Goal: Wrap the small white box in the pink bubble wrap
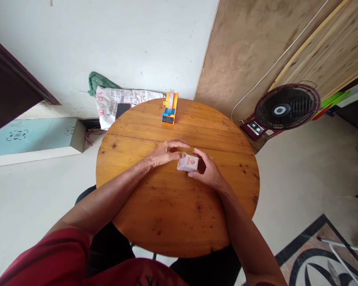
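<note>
A small pale deck of cards [188, 163] with a red mark on top sits between both hands above the middle of a round wooden table [167, 214]. My right hand [207, 171] wraps around the deck's right side and holds it. My left hand [167, 153] comes in from the left with its fingers curled, the fingertips pinching the deck's left end.
An orange and blue card dealer [170, 108] stands at the table's far edge. A dark phone [122, 110] lies on a printed sack [113, 104] behind the table. A floor fan [282, 109] stands at the right, against wooden boards. A patterned rug [322, 254] lies at the lower right.
</note>
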Demonstrator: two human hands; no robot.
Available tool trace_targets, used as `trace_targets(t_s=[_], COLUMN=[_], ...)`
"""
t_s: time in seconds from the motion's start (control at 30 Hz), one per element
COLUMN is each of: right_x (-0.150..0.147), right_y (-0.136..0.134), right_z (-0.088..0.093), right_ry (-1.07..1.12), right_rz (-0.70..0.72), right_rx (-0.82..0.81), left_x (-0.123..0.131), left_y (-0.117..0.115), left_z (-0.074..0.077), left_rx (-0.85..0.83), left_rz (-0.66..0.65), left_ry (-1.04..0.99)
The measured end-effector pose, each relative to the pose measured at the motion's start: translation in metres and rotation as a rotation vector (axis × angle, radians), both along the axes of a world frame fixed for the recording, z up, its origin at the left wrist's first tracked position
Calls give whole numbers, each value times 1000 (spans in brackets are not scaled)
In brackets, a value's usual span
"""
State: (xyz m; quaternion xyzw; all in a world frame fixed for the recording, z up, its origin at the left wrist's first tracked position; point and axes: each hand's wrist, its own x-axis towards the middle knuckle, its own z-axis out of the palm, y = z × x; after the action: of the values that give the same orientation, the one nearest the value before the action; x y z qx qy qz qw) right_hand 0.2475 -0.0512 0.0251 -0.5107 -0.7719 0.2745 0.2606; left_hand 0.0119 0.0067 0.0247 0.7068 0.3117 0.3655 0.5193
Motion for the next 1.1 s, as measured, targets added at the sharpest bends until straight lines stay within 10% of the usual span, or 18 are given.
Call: trace_targets(t_s=[0.8, 1.1], right_x=[-4, -2], right_y=[2, 3], right_z=[-5, -7], right_ry=[-52, -55], right_rz=[-74, -38], right_rx=[32, 79], left_x=[15, 11], left_y=[-6, -14], left_z=[-15, -1], left_rx=[-235, 394], left_rz=[-28, -8], left_ry=[-84, 126])
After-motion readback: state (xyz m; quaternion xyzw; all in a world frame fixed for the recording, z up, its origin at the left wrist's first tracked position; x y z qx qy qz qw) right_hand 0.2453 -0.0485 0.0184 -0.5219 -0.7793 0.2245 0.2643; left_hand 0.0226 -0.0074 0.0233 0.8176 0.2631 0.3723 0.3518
